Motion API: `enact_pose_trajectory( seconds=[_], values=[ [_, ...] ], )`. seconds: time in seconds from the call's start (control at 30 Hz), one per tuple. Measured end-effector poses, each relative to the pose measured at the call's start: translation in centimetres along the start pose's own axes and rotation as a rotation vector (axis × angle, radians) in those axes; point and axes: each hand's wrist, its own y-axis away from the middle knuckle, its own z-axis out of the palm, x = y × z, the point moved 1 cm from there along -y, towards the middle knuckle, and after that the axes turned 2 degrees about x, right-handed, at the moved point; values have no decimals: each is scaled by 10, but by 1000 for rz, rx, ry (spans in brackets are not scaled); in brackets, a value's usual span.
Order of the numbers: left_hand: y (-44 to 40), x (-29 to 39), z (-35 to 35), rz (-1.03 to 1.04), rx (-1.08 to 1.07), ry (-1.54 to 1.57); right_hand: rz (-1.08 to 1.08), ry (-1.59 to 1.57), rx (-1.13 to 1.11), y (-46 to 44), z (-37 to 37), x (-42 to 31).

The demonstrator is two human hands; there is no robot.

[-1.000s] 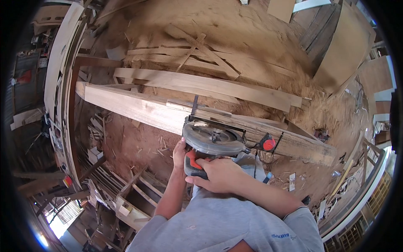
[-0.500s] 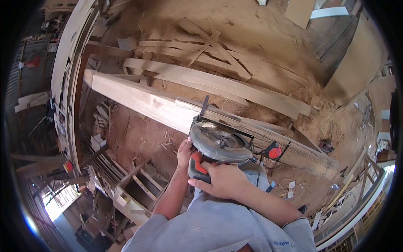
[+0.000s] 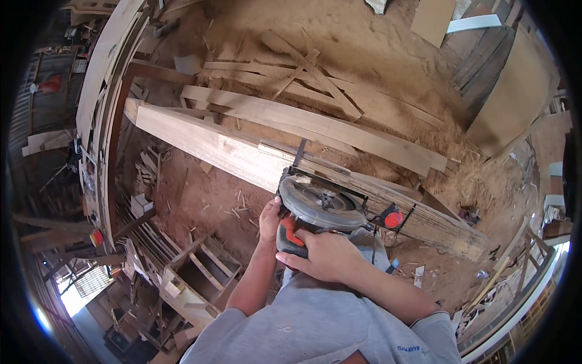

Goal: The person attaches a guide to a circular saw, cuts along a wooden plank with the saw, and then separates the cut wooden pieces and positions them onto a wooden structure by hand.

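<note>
The circular saw [image 3: 324, 209] rests on the beam [image 3: 233, 153] at mid-frame, likely heavy and rigid, best held by its red-and-black handle [image 3: 290, 235]; my right fingers [image 3: 308, 241] wrap that, my left fingers [image 3: 270, 210] touch the saw's left end, whether gripping I cannot tell

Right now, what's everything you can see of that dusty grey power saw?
The dusty grey power saw has a rounded guard, apparently plastic or metal, a black and red handle, and a thin dark bar jutting from its far left corner. It sits over the long pale wooden beam. The person's right hand grips the handle; the left hand touches the saw's left side. Whether it's running is unclear.
</note>
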Motion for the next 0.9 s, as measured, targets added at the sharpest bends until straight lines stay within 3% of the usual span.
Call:
enact_pose_trajectory(
  seconds=[0.63, 0.9],
  values=[
    [14, 15, 18, 38, -27, -119, 2, -24, 34, 2, 1, -1],
    [11, 15, 13, 38, -51, 7, -43, -21, 86, -1, 6, -1]
  ],
)
